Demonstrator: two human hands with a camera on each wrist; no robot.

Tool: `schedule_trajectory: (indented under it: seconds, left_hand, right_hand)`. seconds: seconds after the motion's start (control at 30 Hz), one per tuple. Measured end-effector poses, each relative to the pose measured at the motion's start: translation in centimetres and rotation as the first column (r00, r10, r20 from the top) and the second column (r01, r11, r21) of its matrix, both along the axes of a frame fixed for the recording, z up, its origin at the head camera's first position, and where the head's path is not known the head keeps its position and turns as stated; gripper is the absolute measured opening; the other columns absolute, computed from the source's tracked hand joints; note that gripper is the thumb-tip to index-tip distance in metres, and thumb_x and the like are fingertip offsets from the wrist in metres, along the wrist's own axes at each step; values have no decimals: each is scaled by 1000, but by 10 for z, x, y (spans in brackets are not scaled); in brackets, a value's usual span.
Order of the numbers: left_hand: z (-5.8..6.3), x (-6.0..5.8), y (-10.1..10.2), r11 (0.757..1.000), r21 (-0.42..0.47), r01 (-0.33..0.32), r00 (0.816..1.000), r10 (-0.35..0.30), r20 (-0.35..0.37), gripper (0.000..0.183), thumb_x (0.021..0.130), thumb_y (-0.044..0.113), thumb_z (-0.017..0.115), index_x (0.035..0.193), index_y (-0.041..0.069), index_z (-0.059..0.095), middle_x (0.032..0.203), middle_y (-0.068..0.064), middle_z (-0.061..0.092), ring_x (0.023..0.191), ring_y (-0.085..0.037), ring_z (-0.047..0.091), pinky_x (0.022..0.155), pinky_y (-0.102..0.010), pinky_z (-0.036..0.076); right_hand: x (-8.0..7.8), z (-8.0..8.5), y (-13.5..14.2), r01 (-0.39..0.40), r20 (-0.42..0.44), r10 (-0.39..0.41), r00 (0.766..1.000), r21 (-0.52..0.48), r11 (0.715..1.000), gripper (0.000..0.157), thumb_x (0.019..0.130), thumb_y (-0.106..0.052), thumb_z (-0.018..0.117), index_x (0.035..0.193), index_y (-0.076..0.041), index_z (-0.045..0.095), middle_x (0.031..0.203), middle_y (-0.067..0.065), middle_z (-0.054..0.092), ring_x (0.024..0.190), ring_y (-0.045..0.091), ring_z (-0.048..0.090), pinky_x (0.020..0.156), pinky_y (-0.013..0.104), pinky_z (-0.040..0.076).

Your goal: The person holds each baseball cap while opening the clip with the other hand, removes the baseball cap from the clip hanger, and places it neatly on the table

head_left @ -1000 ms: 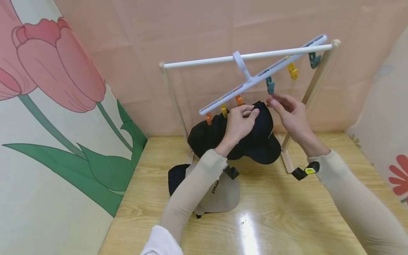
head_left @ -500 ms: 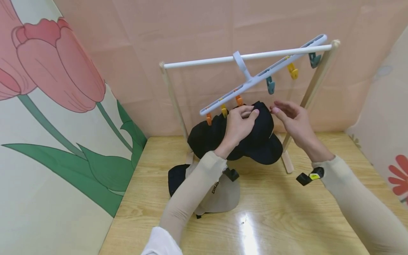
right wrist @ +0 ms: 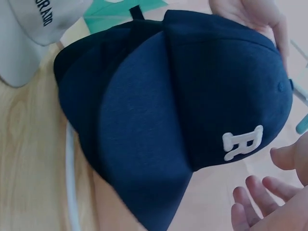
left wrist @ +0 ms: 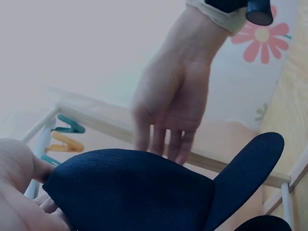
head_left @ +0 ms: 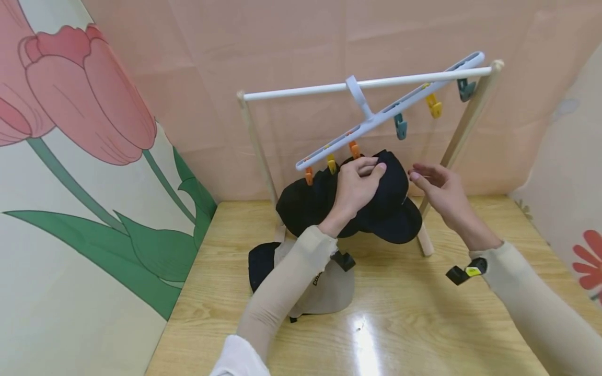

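My left hand pinches the crown of a navy baseball cap under the hanger. The cap's brim points down to the right. A white letter R shows on its front in the right wrist view. Just right of the cap is my right hand, fingers relaxed and holding nothing. Beside the held cap, dark caps hang below orange clips and a yellow clip on the pale blue hanger. A teal clip dangles above the held cap.
The hanger hooks over a white rail on a wooden stand. Farther right hang another yellow clip and a dark green clip. A beige cap with a dark brim lies on the wooden table below the left forearm.
My right hand has drawn away from the teal clip, down and to the right. The left hand keeps its pinch on the navy cap, which has shifted slightly right.
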State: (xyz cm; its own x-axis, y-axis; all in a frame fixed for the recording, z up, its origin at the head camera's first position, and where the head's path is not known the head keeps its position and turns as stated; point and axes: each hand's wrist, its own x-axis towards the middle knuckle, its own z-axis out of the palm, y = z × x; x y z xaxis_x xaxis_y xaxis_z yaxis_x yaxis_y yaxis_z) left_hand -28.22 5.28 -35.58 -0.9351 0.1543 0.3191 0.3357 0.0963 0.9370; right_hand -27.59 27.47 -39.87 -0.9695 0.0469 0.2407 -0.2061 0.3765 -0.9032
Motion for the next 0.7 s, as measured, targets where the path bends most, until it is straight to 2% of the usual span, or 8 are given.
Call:
schedule_trajectory:
  seconds: [0.13,0.23,0.37,0.57,0.63,0.7]
  left_hand:
    - [2,4,2,1000,20,12,1000,-12,2,28,105,18,71,128,3,75,120,-13,80,105,-13,78,87,-18,59]
    - [2,6,3,999,34,18,1000,-18,-2,28,105,17,71,128,3,75,120,-13,80,104,-12,78,87,-18,60]
    - [1,6,4,999,46,29,1000,-28,-3,28,105,18,71,129,4,75,120,-13,80,104,-12,78,87,-19,60]
    - [3,9,4,998,49,39,999,-39,-8,28,105,16,70,129,3,75,121,-15,79,103,-11,77,86,-17,59]
    - [4,9,4,998,49,38,999,-37,-10,28,105,16,70,129,2,75,121,-14,79,103,-10,77,86,-16,59]
    - [4,10,3,998,50,38,999,-38,-13,28,105,16,70,129,3,75,121,-14,80,103,-10,77,87,-17,59]
  right_hand:
    - [2,-8,7,22,32,-24,999,73,997,57,109,-40,61,152,-3,55,143,12,63,109,-11,58,88,4,46]
    - [3,-14,13,28,59,-36,998,121,992,60,109,-42,59,153,-2,53,147,20,59,115,-1,59,88,6,45]
    - [6,-21,18,33,78,-47,996,165,986,61,110,-42,58,154,-1,51,149,21,57,126,14,58,86,7,44]
    - [10,-29,21,58,72,-70,995,153,986,59,109,-40,60,152,1,54,147,24,58,114,-3,57,82,4,45]
    - [11,-32,21,62,77,-75,994,152,986,60,109,-41,60,151,2,54,147,24,58,118,4,60,80,5,45]
    - [12,-35,21,62,86,-76,993,156,986,61,109,-42,59,150,2,54,148,25,58,124,17,63,79,5,45]
